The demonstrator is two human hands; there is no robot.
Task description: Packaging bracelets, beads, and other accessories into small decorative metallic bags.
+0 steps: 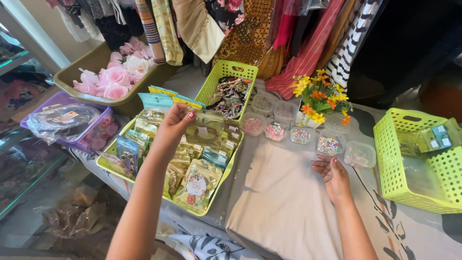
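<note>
My left hand (pixel 174 126) is raised over a lime green tray (pixel 109 165) full of small clear jewellery packets. Its fingers pinch one clear packet (pixel 206 131) with a coiled brownish piece inside, held above the others. My right hand (pixel 332 176) rests flat on a grey cloth (pixel 284 202) on the table, fingers together and holding nothing. It lies just below a small clear tub of coloured beads (pixel 329 144).
A lime basket of bracelets (pixel 231 91) stands behind the tray, with several bead tubs (pixel 275 131) beside it. A pot of orange and yellow flowers (pixel 319 98), a green basket (pixel 417 159) at right, a tub of pink fabric roses (pixel 114 77) and hanging clothes (pixel 250 29) surround them.
</note>
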